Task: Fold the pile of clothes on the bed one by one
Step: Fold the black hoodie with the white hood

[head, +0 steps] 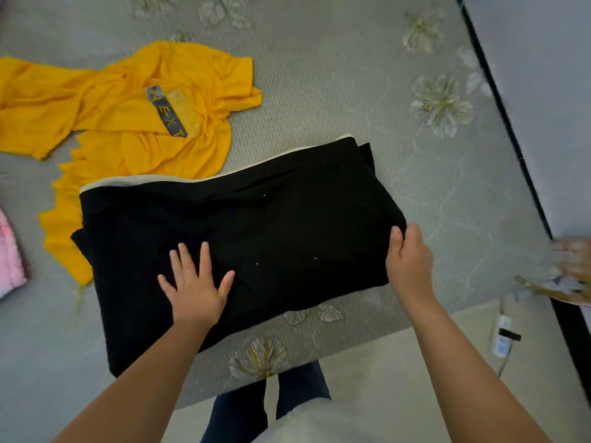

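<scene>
On the grey bedspread (pixel 335 100) the half-folded black garment (pixel 256 219) lies pinned by the flat, spread left hand (pixel 195 282) while the right hand (pixel 407 255) pinches its right edge, so a hard tug could drag the layers askew onto the yellow shirt (pixel 134 116).

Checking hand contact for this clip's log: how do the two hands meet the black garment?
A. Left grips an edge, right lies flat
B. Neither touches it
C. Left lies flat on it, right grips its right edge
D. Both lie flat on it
C: the left hand rests with spread, straight fingers on the black garment, while the right hand has fingers and thumb curled round its right edge.
</scene>
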### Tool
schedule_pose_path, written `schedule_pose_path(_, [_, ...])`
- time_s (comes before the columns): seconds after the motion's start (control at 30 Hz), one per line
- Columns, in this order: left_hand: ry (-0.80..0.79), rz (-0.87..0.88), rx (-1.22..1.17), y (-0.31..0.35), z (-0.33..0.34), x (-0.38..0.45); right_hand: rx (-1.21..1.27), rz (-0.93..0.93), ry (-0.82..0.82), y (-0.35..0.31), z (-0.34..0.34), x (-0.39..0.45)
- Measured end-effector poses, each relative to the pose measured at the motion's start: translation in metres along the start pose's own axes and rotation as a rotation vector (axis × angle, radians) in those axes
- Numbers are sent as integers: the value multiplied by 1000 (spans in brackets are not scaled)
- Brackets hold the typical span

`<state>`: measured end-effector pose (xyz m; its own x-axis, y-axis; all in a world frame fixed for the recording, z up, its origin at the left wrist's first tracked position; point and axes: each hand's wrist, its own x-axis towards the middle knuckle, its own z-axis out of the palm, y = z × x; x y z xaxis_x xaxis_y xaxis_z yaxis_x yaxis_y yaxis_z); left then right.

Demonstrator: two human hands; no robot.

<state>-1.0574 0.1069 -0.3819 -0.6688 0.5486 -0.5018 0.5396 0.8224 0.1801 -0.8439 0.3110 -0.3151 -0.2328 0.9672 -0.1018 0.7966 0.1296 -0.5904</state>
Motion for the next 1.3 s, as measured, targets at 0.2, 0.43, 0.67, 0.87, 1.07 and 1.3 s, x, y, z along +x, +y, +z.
schedule_pose_path(0.2, [-173,-103,170,6,-3,11,-311,-74,104,30,-2,56])
schedule_pose_path(0.43, [95,77,65,21,-44,9,-467,85,-75,49,27,36])
schedule_pose_path(0.67, [267,323,-42,51,-56,25,-241,5,-299,-14,39,101])
schedule_pose_path(0.87, [175,148,-160,55,-30,23,-144,-147,124,-43,47,141])
schedule_pose_path(1.07, [-64,37,82,40,-9,27,-449,41,-235,-22,67,152])
schedule_pose_path(1.3, [190,197,-188,57,-18,1,-212,179,-113,22,7,60])
